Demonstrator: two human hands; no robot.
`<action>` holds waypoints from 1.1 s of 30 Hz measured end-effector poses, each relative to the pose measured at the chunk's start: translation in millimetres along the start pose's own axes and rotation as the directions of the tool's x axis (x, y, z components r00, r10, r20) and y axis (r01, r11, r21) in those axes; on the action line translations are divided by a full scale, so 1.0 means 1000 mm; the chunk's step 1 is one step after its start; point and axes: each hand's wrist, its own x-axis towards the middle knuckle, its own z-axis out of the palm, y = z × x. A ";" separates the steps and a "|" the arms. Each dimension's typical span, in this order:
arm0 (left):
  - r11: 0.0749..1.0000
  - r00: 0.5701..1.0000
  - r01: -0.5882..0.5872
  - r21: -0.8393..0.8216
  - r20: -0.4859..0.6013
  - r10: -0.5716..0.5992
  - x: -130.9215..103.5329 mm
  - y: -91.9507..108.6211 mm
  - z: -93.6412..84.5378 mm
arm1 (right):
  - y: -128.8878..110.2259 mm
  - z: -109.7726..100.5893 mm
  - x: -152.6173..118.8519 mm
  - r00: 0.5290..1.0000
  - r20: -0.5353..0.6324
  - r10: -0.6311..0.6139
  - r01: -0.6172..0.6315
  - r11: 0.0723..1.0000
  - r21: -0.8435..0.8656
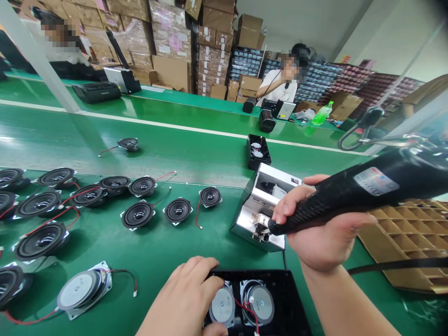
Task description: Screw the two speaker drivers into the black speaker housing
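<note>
My right hand (324, 238) is wrapped round a black electric screwdriver (343, 196), which hangs from a hook. The screwdriver's lower end is at the front of a silver screw feeder (247, 212); the bit itself is hard to make out. Below, my left hand (184, 298) grips the left side of a black speaker housing (289, 298) lying on the green bench. Inside the housing sit two speaker drivers, magnets up; my fingers partly cover the left driver (223, 308). Red wires cross the right driver (263, 305).
Several loose speaker drivers (139, 213) with wires lie to the left. A cardboard divider tray (402, 242) stands at the right. Across the green conveyor (175, 140), holding another housing (259, 158), two people sit before stacked cartons (171, 35).
</note>
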 end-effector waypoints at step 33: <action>0.999 0.994 -0.043 -0.015 -0.100 0.041 -0.003 -0.007 0.014 | -0.026 -0.015 -0.024 0.987 0.007 0.160 -0.160 0.979 0.129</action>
